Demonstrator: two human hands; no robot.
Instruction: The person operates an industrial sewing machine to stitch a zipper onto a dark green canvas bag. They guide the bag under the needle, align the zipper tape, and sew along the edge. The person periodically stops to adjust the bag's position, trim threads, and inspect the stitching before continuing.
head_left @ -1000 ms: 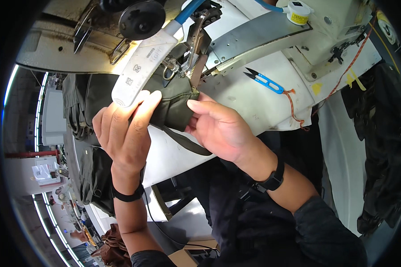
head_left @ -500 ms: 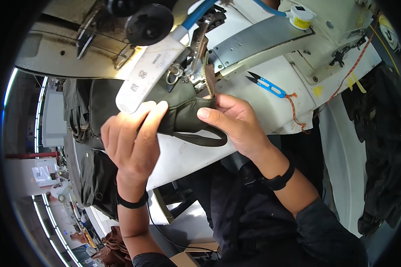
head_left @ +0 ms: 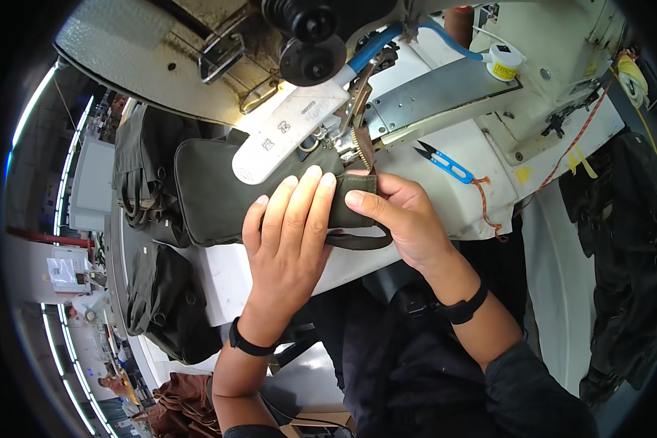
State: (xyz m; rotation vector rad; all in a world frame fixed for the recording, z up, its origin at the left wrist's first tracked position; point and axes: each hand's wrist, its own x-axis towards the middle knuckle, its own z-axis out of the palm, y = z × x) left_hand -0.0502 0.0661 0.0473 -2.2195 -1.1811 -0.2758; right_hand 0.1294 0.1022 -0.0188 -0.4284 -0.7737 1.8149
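A dark olive fabric bag [head_left: 212, 193] lies on the white table in front of the sewing machine [head_left: 146, 58], its strap loop hanging toward me. My left hand [head_left: 290, 230] rests flat on the bag, fingers stretched out. At the bag's right end my right hand [head_left: 405, 215] pinches the fabric edge, thumb on top and fingers beneath. A brass-toothed zipper [head_left: 361, 146] on brown tape runs from that edge up toward the machine's needle area. The white lamp arm [head_left: 288, 135] hangs over the bag and hides part of it.
Blue thread snips [head_left: 449, 166] with an orange cord lie on the machine bed to the right. More olive bags [head_left: 171, 303] are piled at the left. Dark bags [head_left: 624, 255] hang at the right. Brown fabric [head_left: 186, 405] sits at lower left.
My left hand has slid right along the bag and flattened, its fingers now straight. The right hand keeps its pinch on the edge. The whole view has shifted a little.
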